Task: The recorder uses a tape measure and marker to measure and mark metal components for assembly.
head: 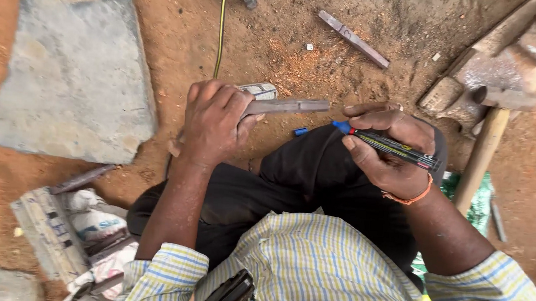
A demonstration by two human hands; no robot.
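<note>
Ground: bare reddish-brown dirt (288,50), scattered with pale wood chips and grit; an outdoor work spot, seen from above a seated person in a striped shirt and dark trousers.
Stone slab: a large flat grey slab (73,75) lies on the dirt at upper left, well apart from the hands.
Timber and tool: a wooden handle (481,158) runs down the right side beneath rough blocks of wood and stone (497,70).
Clutter at lower left: a grey plank (45,232) rests against crumpled white sacks (93,223).
Cable: a thin yellow-green cable (221,26) runs from the top edge down toward the left hand.
Loose bar: a short grey bar (353,39) lies on the dirt at top centre.
Left hand: the left hand (214,122) is wrapped fully around one end of a flat grey metal strip (294,105), held level above the knees.
Right hand: the right hand (388,148) is curled closed around a black marker pen (395,149), its blue tip just below the strip's free end.
Small item: a blue cap (300,132) sits just beside the knee.
</note>
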